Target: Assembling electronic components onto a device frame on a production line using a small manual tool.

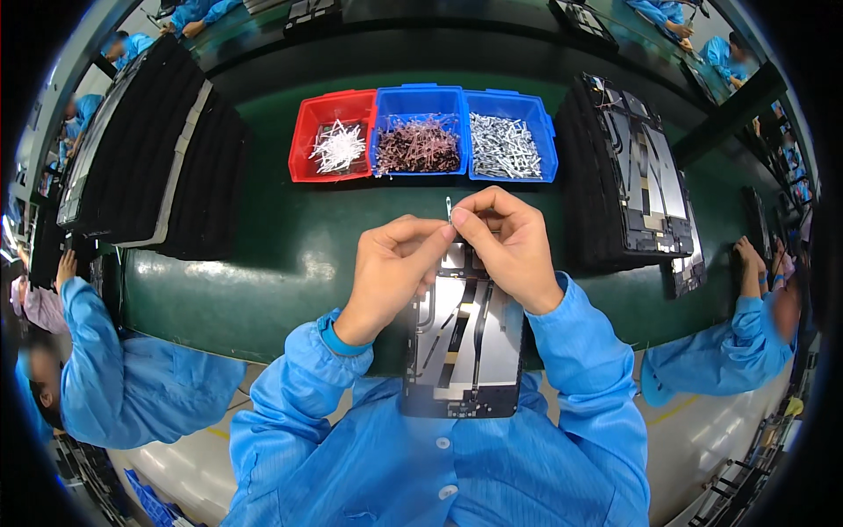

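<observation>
Both hands meet above the near edge of the green table, fingertips pinched together on a small pale strip that stands upright between them. The left hand grips it from the left with thumb and forefinger; the right hand nips it from the right — the other fingers curled in.

Just below the hands lies an opened panel, dark-framed with silvery plates and cables inside, its near end over the person's lap.

Beyond, 3 bins stand side by side, touching: a red bin of white parts, a middle blue bin of dark reddish parts, and a right blue bin of silvery parts. Black foam stacks sit far left; a stack of panels sits right. Co-workers in blue sleeves flank both sides — one's hand rests on a panel at right.
</observation>
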Tool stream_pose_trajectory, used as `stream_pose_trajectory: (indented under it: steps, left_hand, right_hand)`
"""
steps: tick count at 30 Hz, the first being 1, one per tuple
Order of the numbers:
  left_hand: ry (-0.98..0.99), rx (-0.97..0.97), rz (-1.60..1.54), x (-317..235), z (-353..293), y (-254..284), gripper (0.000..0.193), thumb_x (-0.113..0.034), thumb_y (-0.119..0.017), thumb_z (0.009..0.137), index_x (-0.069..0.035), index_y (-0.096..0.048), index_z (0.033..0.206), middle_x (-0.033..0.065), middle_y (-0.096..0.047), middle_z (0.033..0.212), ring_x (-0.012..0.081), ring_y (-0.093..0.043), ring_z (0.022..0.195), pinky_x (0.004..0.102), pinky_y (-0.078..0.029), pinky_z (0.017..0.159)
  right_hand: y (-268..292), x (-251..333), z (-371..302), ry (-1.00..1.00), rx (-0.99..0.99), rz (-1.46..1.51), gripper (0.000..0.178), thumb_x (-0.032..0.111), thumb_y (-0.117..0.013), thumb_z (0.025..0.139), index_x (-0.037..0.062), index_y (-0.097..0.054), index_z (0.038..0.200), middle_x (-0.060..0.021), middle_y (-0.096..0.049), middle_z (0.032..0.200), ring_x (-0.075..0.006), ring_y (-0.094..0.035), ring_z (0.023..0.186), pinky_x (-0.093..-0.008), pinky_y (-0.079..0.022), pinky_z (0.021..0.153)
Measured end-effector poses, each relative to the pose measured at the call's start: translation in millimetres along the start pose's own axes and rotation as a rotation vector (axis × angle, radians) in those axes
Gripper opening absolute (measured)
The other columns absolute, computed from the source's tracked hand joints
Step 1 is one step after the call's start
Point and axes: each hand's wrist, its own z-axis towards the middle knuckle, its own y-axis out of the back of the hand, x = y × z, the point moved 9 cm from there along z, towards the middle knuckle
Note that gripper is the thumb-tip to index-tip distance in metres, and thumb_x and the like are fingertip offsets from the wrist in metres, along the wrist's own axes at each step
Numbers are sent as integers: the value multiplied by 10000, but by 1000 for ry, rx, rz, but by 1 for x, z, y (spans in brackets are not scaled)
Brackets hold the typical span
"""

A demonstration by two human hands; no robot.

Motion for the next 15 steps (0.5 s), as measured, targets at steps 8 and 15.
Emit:
stream_pose_trajectory:
  steps: [8, 15]
  left_hand:
    - [-103, 15, 148, -21, -2, 8, 235, -187, -715, 973, -2, -728, 1117, -2, -658, 723, 39, -595, 572, 192, -423, 459]
    - [-31, 63, 170, -25, 5, 11, 217, -191, -699, 977, 14, -689, 1047, 5, -643, 702, 38, -552, 536, 197, -386, 440]
  right_hand:
    - [2, 7, -3, 126, 6, -74, 51, 42, -701, 941, 5, -671, 959, -15, -679, 894, -95, -665, 828, -261, -538, 734]
    - [-1, 3, -9, 50, 104, -349, 84, 28, -708, 934, -20, -670, 992, -1, -653, 843, -10, -527, 646, -182, -407, 542]
